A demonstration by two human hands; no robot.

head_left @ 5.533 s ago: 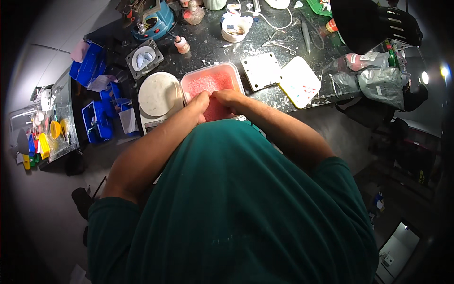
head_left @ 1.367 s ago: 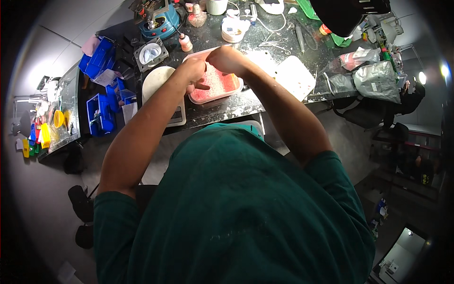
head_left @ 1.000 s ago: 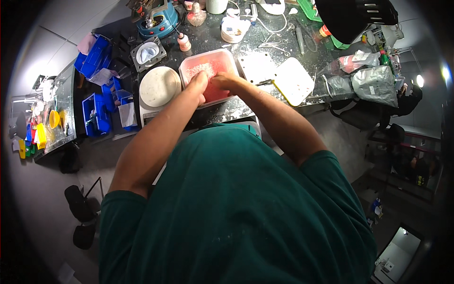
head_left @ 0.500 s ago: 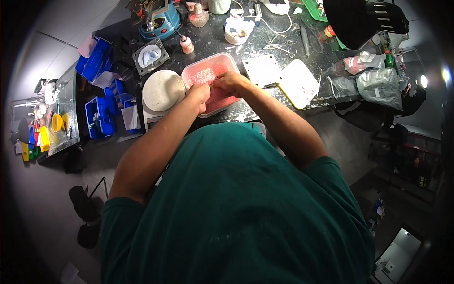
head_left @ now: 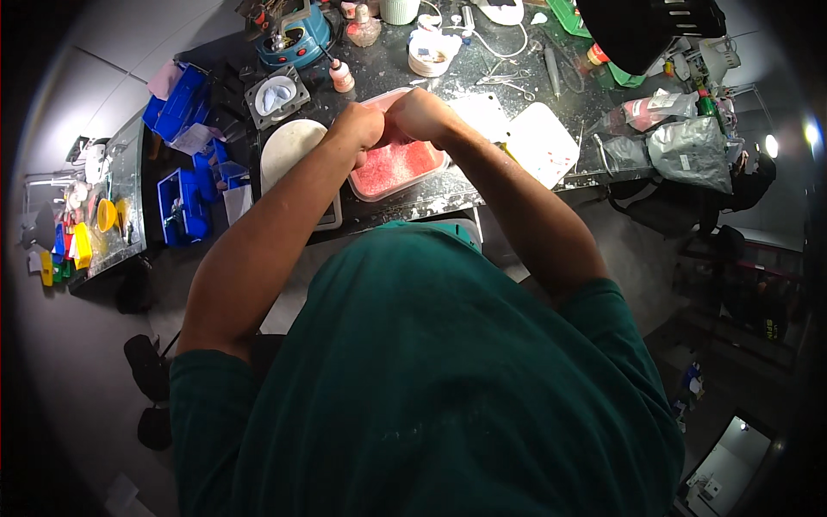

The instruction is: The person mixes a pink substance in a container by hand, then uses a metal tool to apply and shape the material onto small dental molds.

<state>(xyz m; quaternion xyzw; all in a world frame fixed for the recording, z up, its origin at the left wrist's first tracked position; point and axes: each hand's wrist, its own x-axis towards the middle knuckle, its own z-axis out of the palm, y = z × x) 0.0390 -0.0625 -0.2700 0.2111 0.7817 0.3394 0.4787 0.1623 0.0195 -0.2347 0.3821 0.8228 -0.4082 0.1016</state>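
1. Teal shirt [head_left: 431, 379] fills the lower picture; both bare forearms run up from it to the desk [head_left: 388, 65].
2. Left hand [head_left: 357, 129] and right hand [head_left: 418, 112] meet just above the clear tub [head_left: 396, 164], knuckles touching, fingers curled in. Both look closed, pinched together; whatever sits between the fingers is hidden, cannot tell.
3. The clear tub is rectangular, holds pink granular stuff, sits at the desk's near edge, directly under the hands.
4. Round white disc [head_left: 289, 146] just left of the tub, on a flat grey base, partly under the left forearm.
5. White rounded plate [head_left: 543, 146] to the right of the tub, a smaller white square plate beside it behind the right hand.
6. Blue bins [head_left: 181, 207] left of the disc, off the desk edge.
7. Further back: grey square mould [head_left: 276, 93], small pink bottle [head_left: 342, 76], blue machine [head_left: 297, 34], white cup [head_left: 431, 52].
8. Far right: grey foil bags [head_left: 689, 151].
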